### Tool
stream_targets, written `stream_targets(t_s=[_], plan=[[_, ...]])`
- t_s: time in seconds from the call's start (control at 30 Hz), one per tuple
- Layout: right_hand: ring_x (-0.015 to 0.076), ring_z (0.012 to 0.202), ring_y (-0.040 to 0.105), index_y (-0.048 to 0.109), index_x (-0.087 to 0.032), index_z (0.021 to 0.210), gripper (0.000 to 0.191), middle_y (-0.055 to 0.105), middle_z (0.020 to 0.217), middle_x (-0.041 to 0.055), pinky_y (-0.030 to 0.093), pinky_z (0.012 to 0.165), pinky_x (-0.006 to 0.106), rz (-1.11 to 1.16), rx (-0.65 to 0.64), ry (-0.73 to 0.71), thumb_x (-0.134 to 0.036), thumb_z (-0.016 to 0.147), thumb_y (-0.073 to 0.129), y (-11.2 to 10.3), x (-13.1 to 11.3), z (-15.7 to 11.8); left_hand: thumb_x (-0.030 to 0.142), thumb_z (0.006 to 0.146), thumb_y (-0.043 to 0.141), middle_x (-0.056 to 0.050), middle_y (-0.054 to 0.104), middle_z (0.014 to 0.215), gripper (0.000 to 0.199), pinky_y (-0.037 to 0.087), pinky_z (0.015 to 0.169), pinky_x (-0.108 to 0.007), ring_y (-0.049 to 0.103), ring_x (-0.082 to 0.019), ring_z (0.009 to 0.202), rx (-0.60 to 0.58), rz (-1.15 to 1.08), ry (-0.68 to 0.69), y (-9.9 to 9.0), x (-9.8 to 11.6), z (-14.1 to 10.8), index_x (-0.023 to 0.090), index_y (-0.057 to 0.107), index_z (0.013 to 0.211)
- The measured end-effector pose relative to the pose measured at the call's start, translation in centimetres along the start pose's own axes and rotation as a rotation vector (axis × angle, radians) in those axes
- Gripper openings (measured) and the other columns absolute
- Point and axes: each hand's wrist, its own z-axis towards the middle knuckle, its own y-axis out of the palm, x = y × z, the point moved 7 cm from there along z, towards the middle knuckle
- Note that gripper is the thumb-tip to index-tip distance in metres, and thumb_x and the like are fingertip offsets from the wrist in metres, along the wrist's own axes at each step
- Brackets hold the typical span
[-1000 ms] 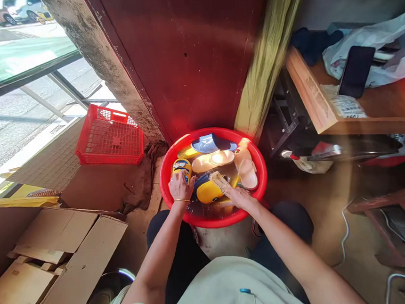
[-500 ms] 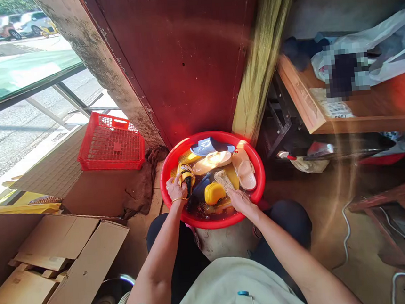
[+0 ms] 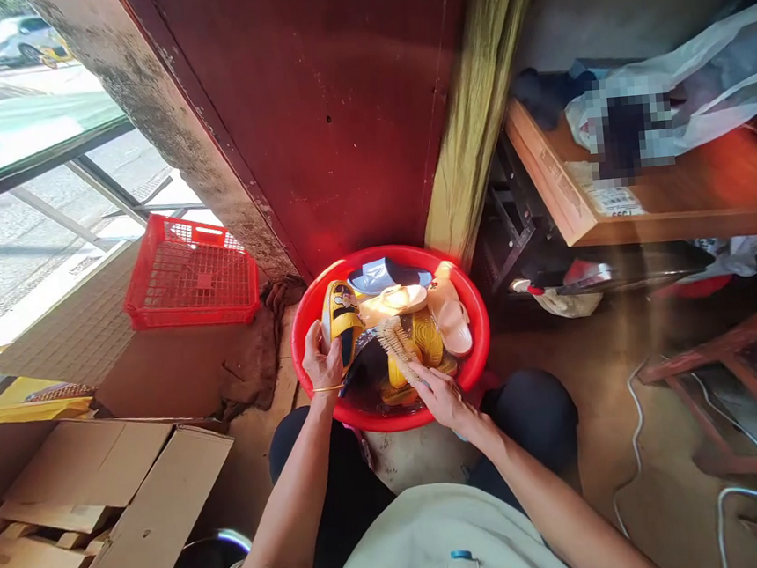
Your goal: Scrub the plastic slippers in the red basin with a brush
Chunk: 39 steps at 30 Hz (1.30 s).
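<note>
My left hand grips a yellow and black sandal, tilted up at the left side of a red basin. In my right hand is a scrub brush with pale bristles, held just right of the sandal. Dark water fills the basin's bottom. Around the brush lie yellow slippers. A blue slipper, a cream slipper and pink slippers rest along the far and right sides. My fingers hide the brush's handle end and the sandal's near end.
A red plastic crate and an open cardboard box are on my left. Behind the basin stands a dark red door. At right are a wooden table, a wooden stool and a white cable on the floor.
My left hand has raised and turned the sandal, so more of it shows. My right hand has brought the brush left, closer to it. The view has shifted slightly.
</note>
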Motion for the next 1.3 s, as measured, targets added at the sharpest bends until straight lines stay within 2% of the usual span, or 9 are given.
stream_targets(t_s=[0.17,0.33,0.5,0.6,0.7,0.83,1.0,1.17,1.3], plan=[[0.0227,0.120,0.063,0.054,-0.021,0.145,0.051,0.067,0.132,0.0098,0.050,0.105,0.037,0.047,-0.024,-0.051,-0.020,0.095,0.046,0.5,-2.9,1.0,0.041,0.089,0.058,-0.010,0.065,0.133,0.055,0.051,0.105,-0.038,0.064,-0.023,0.119,-0.020,0.012,0.064,0.3,1.5,0.3,0.021,0.053,0.140],[0.0228,0.116,0.065,0.056,-0.023,0.143,0.049,0.069,0.128,0.0086,0.051,0.104,0.037,0.053,-0.057,-0.044,-0.021,0.095,0.047,1.2,-4.4,1.8,0.042,0.089,0.061,-0.010,0.064,0.136,0.055,0.051,0.105,-0.039,0.064,-0.025,0.120,0.050,-0.072,0.017,0.5,2.3,2.1,0.020,0.055,0.139],[0.0235,0.116,0.065,0.056,-0.020,0.141,0.047,0.068,0.128,0.0112,0.052,0.100,0.037,0.124,0.037,0.033,-0.021,0.096,0.041,0.6,-4.8,3.8,0.041,0.090,0.061,-0.010,0.066,0.133,0.057,0.053,0.102,-0.041,0.064,-0.026,0.120,-0.133,-0.112,0.035,3.1,4.2,0.5,0.020,0.053,0.142],[0.0224,0.088,0.071,0.062,-0.016,0.130,0.042,0.074,0.105,0.0119,0.057,0.079,0.033,0.167,0.079,0.239,-0.025,0.097,0.037,-0.5,-3.1,6.4,0.043,0.091,0.060,-0.010,0.066,0.132,0.057,0.053,0.102,-0.042,0.063,-0.027,0.121,-0.267,-0.049,0.058,5.0,5.4,-2.6,0.021,0.053,0.143],[0.0146,0.054,0.063,0.065,-0.015,0.120,0.038,0.069,0.077,0.0042,0.051,0.055,0.025,0.245,-0.031,0.328,-0.026,0.097,0.037,-0.4,-2.0,7.2,0.044,0.094,0.056,-0.011,0.065,0.135,0.053,0.051,0.104,-0.040,0.063,-0.026,0.122,-0.264,-0.032,0.058,5.8,5.8,-4.2,0.019,0.055,0.140],[0.0084,0.037,0.051,0.064,-0.018,0.125,0.038,0.061,0.065,-0.0030,0.039,0.039,0.019,0.402,-0.270,0.307,-0.030,0.097,0.041,0.5,-1.7,3.0,0.041,0.094,0.055,-0.012,0.066,0.132,0.048,0.051,0.103,-0.040,0.064,-0.025,0.118,-0.257,-0.008,0.041,6.7,5.3,-3.5,0.018,0.057,0.137],[0.0045,0.037,0.048,0.060,-0.028,0.138,0.047,0.068,0.085,-0.0013,0.038,0.035,0.017,0.480,-0.369,0.380,-0.038,0.094,0.051,-1.7,0.1,-4.9,0.038,0.093,0.058,-0.010,0.069,0.127,0.044,0.050,0.101,-0.037,0.065,-0.024,0.114,-0.370,0.081,0.133,7.6,6.4,-2.7,0.020,0.059,0.133],[0.0069,0.038,0.048,0.052,-0.022,0.145,0.060,0.067,0.084,0.0011,0.041,0.032,0.021,0.605,-0.044,0.473,-0.049,0.091,0.052,-6.2,4.4,-8.0,0.042,0.094,0.054,-0.007,0.073,0.111,0.043,0.053,0.092,-0.034,0.069,-0.022,0.102,-0.364,-0.024,0.102,8.9,7.7,-3.0,0.021,0.059,0.131],[0.0092,0.040,0.050,0.049,-0.019,0.145,0.065,0.068,0.083,0.0024,0.042,0.032,0.022,0.600,0.112,0.469,-0.053,0.090,0.053,-7.8,6.0,-7.1,0.033,0.098,0.044,-0.007,0.073,0.114,0.038,0.054,0.091,-0.034,0.069,-0.020,0.103,-0.429,-0.111,-0.058,13.2,7.2,-3.8,0.019,0.054,0.132]])
